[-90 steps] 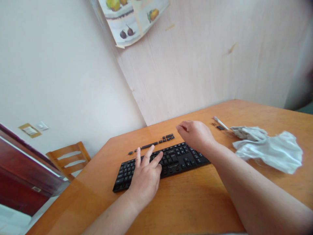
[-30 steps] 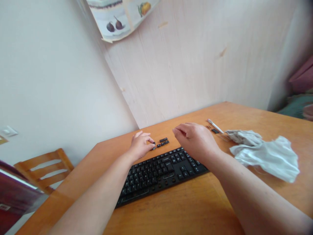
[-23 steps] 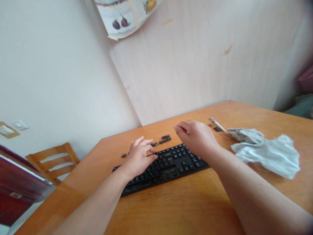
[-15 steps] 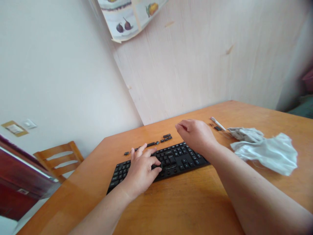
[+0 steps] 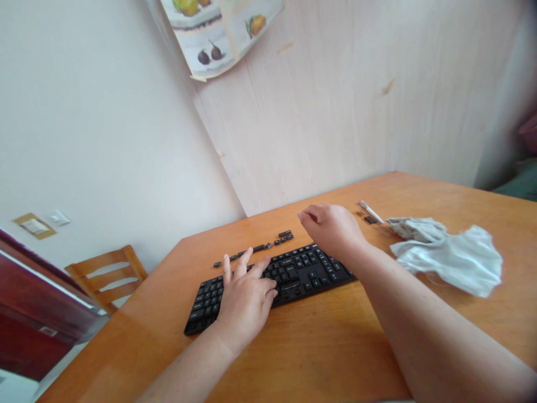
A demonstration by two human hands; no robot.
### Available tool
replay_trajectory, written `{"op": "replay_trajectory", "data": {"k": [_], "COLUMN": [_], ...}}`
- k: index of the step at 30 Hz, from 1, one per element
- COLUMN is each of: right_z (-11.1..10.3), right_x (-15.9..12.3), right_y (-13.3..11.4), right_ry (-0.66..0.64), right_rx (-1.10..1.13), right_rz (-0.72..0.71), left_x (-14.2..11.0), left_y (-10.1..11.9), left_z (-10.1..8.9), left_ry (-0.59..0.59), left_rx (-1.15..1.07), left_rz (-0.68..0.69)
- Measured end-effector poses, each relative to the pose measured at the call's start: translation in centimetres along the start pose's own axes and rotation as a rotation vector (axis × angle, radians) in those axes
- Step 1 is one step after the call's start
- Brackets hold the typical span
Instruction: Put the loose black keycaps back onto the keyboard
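Note:
A black keyboard (image 5: 319, 277) lies slanted on the wooden table, with bare switch spots along its near edge where keycaps are off. My left hand (image 5: 247, 296) rests over its left-middle part. Three of its fingers are spread forward, while thumb and index lie close together at the near rows; I see nothing held. My right hand (image 5: 331, 226) hovers over the keyboard's far right part, fingers curled inward, and whatever they hold is hidden. Behind the keyboard lie several loose black keycaps (image 5: 284, 239) and a long black keycap (image 5: 253, 250).
To the right lie a crumpled pale cloth (image 5: 453, 257), a white-handled brush-like tool (image 5: 371, 211) and small dark pieces (image 5: 370, 219). A wooden chair (image 5: 111, 277) stands beyond the table's left edge. Walls rise behind the table (image 5: 319, 347).
My left thumb and index have come closer together over the keyboard's near rows. My right hand keeps nearly the same pose. The view has shifted slightly.

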State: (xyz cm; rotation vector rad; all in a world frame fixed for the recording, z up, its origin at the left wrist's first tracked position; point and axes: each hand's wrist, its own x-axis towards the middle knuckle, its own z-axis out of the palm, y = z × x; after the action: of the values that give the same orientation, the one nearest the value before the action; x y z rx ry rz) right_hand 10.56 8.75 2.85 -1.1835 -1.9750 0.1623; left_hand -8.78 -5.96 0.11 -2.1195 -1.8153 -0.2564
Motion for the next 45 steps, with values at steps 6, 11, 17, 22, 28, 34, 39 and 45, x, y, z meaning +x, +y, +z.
{"op": "replay_trajectory", "data": {"k": [6,11,17,22,28,34,39,45], "right_z": [-0.2,-0.2,-0.1,0.0,0.2,-0.1,-0.2,0.3], "right_x": [0.0,0.0,0.0,0.0,-0.1,-0.1,0.1,0.1], "right_y": [0.0,0.0,0.0,0.0,0.0,0.0,0.3,0.6], "right_ry": [-0.009,-0.014,-0.017,-0.025,-0.033,-0.034,-0.043,-0.061], "right_rx": [0.004,-0.002,0.001,0.007,0.008,-0.014,-0.029,-0.066], "right_rz": [-0.001,0.003,0.000,-0.001,0.004,0.008,0.025,0.019], "left_x": [-0.1,-0.4,-1.1,-1.5,-1.0,-0.8,-1.8,-2.3], "left_y": [0.2,0.8,1.0,0.4,0.0,0.5,-1.1,-8.6], "left_z": [0.1,-0.2,-0.5,-0.3,-0.1,-0.5,-0.5,0.3], "left_ry": [0.029,0.049,0.017,-0.026,-0.071,-0.010,0.109,0.324], "left_rx": [0.050,0.086,0.078,0.078,0.082,0.050,0.019,-0.199], "left_rz": [0.053,0.126,0.163,0.206,0.287,0.258,0.101,-0.228]}}
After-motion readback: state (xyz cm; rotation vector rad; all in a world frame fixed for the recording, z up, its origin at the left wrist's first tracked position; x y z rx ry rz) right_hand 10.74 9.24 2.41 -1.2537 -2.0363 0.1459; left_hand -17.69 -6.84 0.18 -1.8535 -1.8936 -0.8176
